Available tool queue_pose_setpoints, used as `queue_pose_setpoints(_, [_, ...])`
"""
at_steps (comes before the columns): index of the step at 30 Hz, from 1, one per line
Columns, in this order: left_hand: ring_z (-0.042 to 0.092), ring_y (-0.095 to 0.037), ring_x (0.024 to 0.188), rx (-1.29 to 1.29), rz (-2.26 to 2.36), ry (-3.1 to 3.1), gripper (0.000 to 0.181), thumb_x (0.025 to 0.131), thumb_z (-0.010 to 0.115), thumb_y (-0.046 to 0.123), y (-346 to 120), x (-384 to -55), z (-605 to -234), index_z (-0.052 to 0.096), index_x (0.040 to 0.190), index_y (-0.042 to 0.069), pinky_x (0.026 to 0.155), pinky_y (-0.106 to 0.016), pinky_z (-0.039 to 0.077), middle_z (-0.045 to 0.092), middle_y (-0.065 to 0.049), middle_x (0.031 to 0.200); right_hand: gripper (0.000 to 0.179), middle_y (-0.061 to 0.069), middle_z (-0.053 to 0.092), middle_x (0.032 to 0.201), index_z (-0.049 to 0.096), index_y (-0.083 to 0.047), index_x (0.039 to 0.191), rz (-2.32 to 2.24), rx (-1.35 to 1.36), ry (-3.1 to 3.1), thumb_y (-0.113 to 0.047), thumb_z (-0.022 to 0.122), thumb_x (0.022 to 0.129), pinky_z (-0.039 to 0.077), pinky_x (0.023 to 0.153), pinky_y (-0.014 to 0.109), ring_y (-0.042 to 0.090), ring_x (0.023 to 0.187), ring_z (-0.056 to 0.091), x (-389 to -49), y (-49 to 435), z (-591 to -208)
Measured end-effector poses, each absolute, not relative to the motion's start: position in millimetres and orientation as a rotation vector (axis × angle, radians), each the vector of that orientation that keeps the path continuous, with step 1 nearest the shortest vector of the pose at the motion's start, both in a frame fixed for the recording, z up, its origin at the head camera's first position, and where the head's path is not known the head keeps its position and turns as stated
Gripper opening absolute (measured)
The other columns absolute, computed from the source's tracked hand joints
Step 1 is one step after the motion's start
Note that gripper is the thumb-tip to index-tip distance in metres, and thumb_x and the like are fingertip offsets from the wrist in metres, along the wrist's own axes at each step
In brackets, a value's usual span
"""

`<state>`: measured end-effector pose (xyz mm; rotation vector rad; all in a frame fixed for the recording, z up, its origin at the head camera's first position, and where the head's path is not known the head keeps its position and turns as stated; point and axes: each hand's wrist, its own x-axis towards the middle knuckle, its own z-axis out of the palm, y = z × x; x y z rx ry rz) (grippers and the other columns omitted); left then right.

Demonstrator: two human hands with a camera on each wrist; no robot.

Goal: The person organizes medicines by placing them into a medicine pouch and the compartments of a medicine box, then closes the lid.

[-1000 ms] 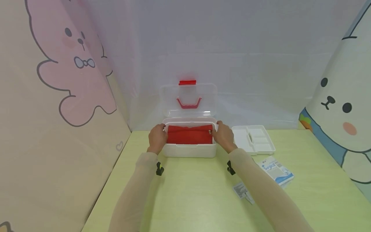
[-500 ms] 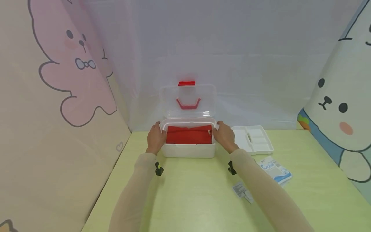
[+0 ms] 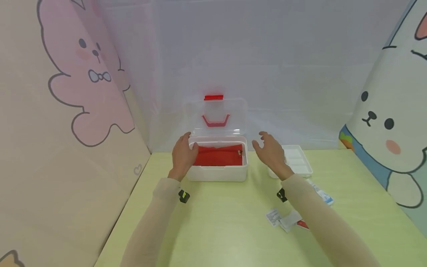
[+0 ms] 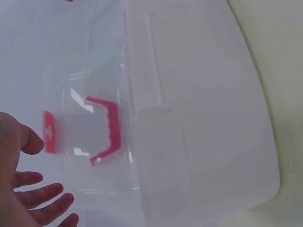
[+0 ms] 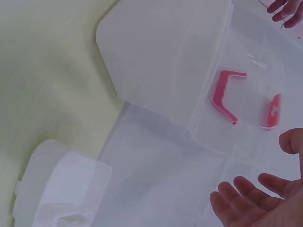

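On a pale yellow-green table (image 3: 217, 222), far from me, my cream cloth right sleeve (image 3: 328, 222) blocks some things. A white plastic box (image 3: 218, 174) stands with its clear plastic lid up. A white plastic tray (image 3: 299, 161) sits right of it, partly behind my right hand (image 3: 271, 154). Only the head view shows me the red cloth pouch (image 3: 217, 157) inside the box. My left hand (image 3: 182, 155), by the box's left edge, and right hand hold nothing, fingers apart. A blue-and-white packet (image 3: 321, 193) peeks past my sleeve. The wrist views show a white mark on the red plastic latch (image 5: 274, 111).
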<state>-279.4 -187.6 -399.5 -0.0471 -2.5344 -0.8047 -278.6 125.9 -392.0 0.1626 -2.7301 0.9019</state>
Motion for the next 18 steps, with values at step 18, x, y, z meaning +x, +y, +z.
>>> queue_pose_setpoints(18, [0.051, -0.029, 0.13, -0.362, -0.794, -2.338, 0.048, 0.093, 0.057, 0.025, -112.1, -233.1, -345.4, 0.051, 0.137, 0.007, 0.102, -0.045, 0.049, 0.055, -0.011, 0.139, 0.058, 0.025, 0.049, 0.142, 0.043, -0.003, 0.143, 0.761, 0.241, -2.623, -0.04, 0.048, 0.1, 0.048, 0.082, 0.059, 0.046, 0.115, 0.056, -227.9, 194.9, -359.3])
